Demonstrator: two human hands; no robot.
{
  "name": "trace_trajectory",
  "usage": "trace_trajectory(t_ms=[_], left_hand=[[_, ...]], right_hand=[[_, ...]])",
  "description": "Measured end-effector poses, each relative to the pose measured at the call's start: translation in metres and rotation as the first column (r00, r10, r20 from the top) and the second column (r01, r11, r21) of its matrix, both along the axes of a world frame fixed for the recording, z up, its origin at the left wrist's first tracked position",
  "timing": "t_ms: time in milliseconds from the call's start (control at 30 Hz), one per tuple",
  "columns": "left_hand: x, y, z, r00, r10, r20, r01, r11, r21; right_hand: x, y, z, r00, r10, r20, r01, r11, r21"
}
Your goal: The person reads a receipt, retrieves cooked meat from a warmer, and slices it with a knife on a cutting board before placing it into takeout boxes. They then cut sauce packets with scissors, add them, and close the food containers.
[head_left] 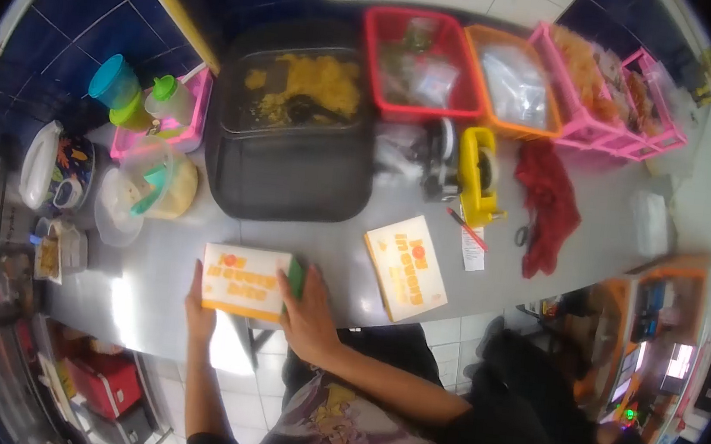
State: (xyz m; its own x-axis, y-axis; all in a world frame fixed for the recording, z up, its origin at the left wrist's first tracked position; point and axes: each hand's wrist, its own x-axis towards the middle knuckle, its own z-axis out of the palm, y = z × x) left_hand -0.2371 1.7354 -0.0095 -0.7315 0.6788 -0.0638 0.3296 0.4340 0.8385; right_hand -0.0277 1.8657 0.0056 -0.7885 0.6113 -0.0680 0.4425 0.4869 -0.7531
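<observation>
A white food box (242, 282) with orange and yellow print and a green side sits near the front edge of the grey metal table (164, 245). Against its left side lies my left hand (200, 314), fingers along the wall. My right hand (309, 317) grips the other end, with its thumb or a finger over the front edge and the rest by the green side. The box is held between both hands. To the right, a second box (405, 268) with the same print lies on the table, touched by neither hand.
Behind the boxes is a black tray (289, 182) with yellow food. A red basket (419, 112), an orange basket (516, 133) and pink baskets (593, 145) line the back. A yellow tape dispenser (474, 178), red cloth (545, 207) and a plastic tub (175, 190) stand nearby. Another person's dark-clothed legs (529, 388) show at right.
</observation>
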Motion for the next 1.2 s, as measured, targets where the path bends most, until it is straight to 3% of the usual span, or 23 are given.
trace_trajectory(t_ms=[100,167,233,333,367,433,467,500,567,633,700,767,833,867,900,967,1033,1067,1100,1167,1200], left_hand=[[0.012,-0.005,0.004,0.987,0.019,0.162,-0.035,0.995,0.096],[0.009,-0.015,-0.002,0.894,0.118,0.433,-0.227,0.951,0.208],[0.014,-0.021,-0.001,0.885,0.146,0.442,-0.268,0.936,0.227],[0.021,-0.024,0.003,0.848,0.213,0.486,-0.365,0.898,0.245],[0.020,-0.025,0.001,0.847,0.205,0.491,-0.362,0.898,0.249],[0.018,-0.026,-0.001,0.977,0.097,0.188,-0.134,0.972,0.192],[0.018,-0.026,0.002,0.979,0.084,0.185,-0.111,0.984,0.140],[0.017,-0.029,0.001,0.979,0.085,0.185,-0.112,0.983,0.143],[0.016,-0.035,-0.006,0.972,0.016,0.236,-0.059,0.982,0.178],[0.005,-0.043,-0.014,0.948,-0.001,0.318,-0.062,0.980,0.187],[-0.008,-0.056,-0.027,0.824,-0.195,0.532,-0.004,0.937,0.350],[-0.023,-0.058,-0.033,0.727,-0.070,0.683,-0.064,0.984,0.169],[-0.028,-0.039,-0.010,0.777,0.011,0.630,-0.048,0.998,0.042],[-0.029,-0.029,-0.002,0.781,0.009,0.624,-0.054,0.997,0.054],[-0.025,-0.016,0.014,0.800,0.098,0.592,-0.079,0.995,-0.058],[-0.017,-0.002,0.034,0.939,-0.001,0.344,0.075,0.976,-0.203],[-0.002,0.003,0.039,0.984,-0.109,0.141,0.142,0.957,-0.254],[0.002,0.000,0.035,0.985,-0.148,0.094,0.169,0.941,-0.294],[0.006,-0.004,0.032,0.984,-0.152,0.093,0.173,0.941,-0.289],[0.008,-0.005,0.028,0.961,-0.042,0.273,0.108,0.967,-0.231],[0.005,-0.003,0.032,0.941,-0.015,0.339,0.108,0.960,-0.258]], right_hand=[[-0.009,-0.019,0.007,0.994,-0.111,0.013,0.112,0.988,-0.106],[-0.014,-0.023,0.007,0.960,-0.240,-0.147,0.196,0.945,-0.261],[-0.018,-0.017,0.017,0.935,-0.298,-0.189,0.254,0.940,-0.226],[-0.010,-0.005,0.040,0.950,-0.313,-0.011,0.288,0.885,-0.366],[-0.008,-0.006,0.038,0.948,-0.318,-0.009,0.294,0.886,-0.358],[-0.005,-0.007,0.028,0.943,-0.329,-0.049,0.293,0.890,-0.349],[-0.003,-0.008,0.022,0.932,-0.354,-0.071,0.287,0.844,-0.453],[0.000,-0.010,0.013,0.933,-0.354,-0.072,0.286,0.846,-0.451],[0.004,-0.013,-0.002,0.859,-0.426,-0.284,0.122,0.710,-0.694],[0.011,-0.010,-0.009,0.895,-0.355,-0.269,0.129,0.784,-0.608],[0.021,-0.004,-0.010,0.927,-0.281,-0.246,0.117,0.844,-0.523],[0.022,0.004,-0.016,0.908,-0.335,-0.251,0.045,0.675,-0.737],[0.012,0.014,-0.013,0.864,-0.376,-0.333,-0.035,0.616,-0.787],[-0.001,0.016,0.003,0.892,-0.410,-0.193,0.132,0.643,-0.754],[-0.011,0.018,0.017,0.892,-0.450,-0.044,0.301,0.663,-0.685],[-0.022,0.021,0.020,0.914,-0.403,0.050,0.334,0.676,-0.657],[-0.029,0.022,0.025,0.927,-0.261,0.270,0.368,0.777,-0.512],[-0.029,0.019,0.020,0.931,-0.234,0.281,0.339,0.839,-0.426],[-0.029,0.013,0.007,0.930,-0.239,0.279,0.342,0.840,-0.422],[-0.034,0.006,-0.009,0.872,-0.383,0.304,0.414,0.909,-0.041],[-0.034,0.004,-0.007,0.864,-0.379,0.332,0.397,0.918,0.017]])
